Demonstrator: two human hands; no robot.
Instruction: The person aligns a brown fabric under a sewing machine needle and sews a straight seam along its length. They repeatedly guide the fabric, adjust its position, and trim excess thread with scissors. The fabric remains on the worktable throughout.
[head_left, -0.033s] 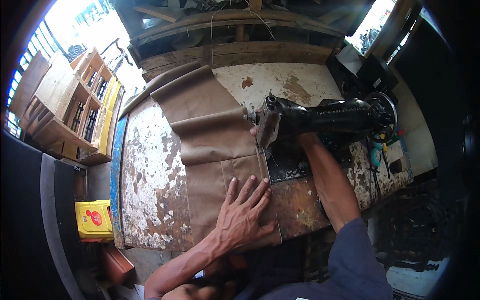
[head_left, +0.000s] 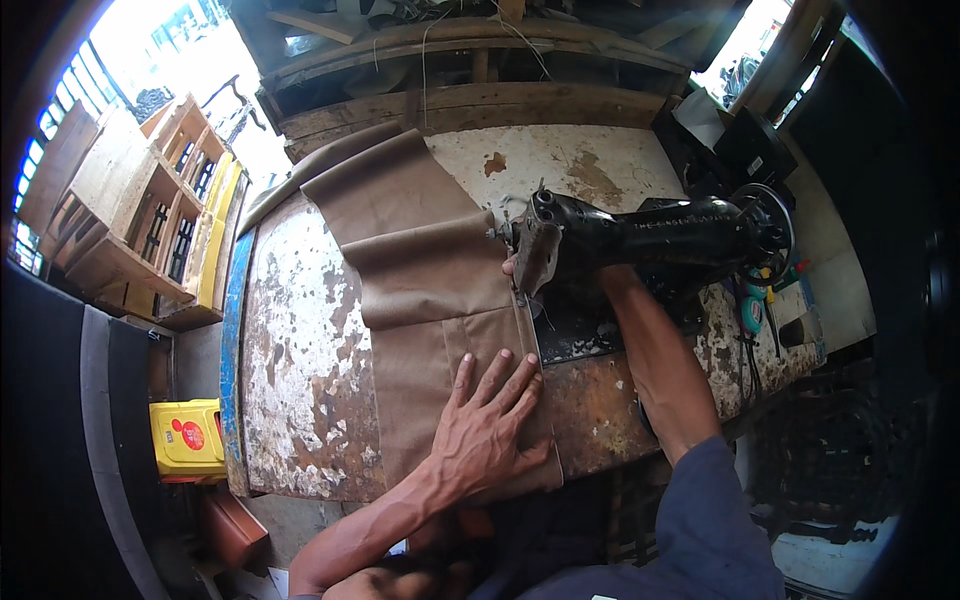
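My left hand (head_left: pixel 485 420) lies palm down, fingers spread, on brown fabric (head_left: pixel 415 275), which stretches in folds across a worn table (head_left: pixel 290 370). The fabric's right edge runs under the head of a black sewing machine (head_left: pixel 640 232). My right forearm reaches behind the machine's arm; just a fingertip of my right hand (head_left: pixel 508 264) shows left of the needle area, and the rest is hidden.
Wooden crates (head_left: pixel 150 210) stand at the left, above a yellow plastic container (head_left: pixel 188 438). A wooden board (head_left: pixel 470 105) lines the table's back. A teal bottle (head_left: pixel 752 314) and small tools sit right of the machine, beside the handwheel (head_left: pixel 770 230).
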